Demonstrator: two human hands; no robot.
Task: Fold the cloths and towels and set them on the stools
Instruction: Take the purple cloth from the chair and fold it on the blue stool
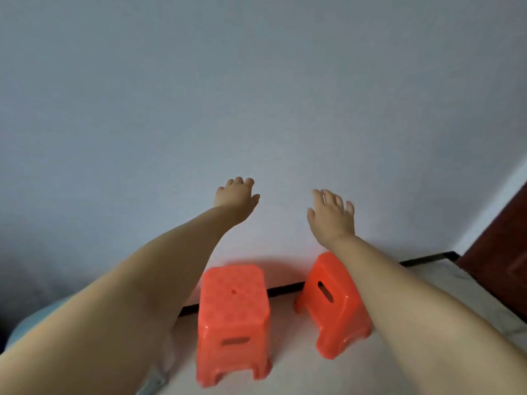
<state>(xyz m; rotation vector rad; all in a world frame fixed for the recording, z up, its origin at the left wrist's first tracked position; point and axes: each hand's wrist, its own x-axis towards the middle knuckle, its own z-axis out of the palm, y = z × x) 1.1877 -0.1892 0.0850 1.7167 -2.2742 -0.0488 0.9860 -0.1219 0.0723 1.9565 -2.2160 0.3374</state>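
Two stools: left stool (233, 297) and right stool (332, 302), orange plastic, side by side on the pale floor (342, 374) against the wall (256, 95); both seats bare
Cloths and towels: none clearly in view; a pale blue-grey shape (37, 320) at the near left edge, half behind the forearm, could be fabric, cannot tell
Left hand (238, 199): arm stretched far forward and up, above the stools, palm toward the wall; fingers loose and slightly curled, grasping nothing
Right hand (332, 216): raised level with the other, forearm crossing over the right stool; fingers spread and released, nothing held
Contact: cannot tell whether either hand touches the wall
Handling, judged: cloth and towel will be light, soft and limp, not fragile, sagging wherever unsupported; towels likely thicker and bulkier once folded
Where to grip, judged: pinch two neighbouring corners, one per hand, so the piece hangs flat before folding; carry the folded stack with a palm underneath
Stool seats, judged: smooth, small, the right one has a hand slot; a sloppy fold could slide or hang over the edge
Stage, judged: nothing folded or placed yet
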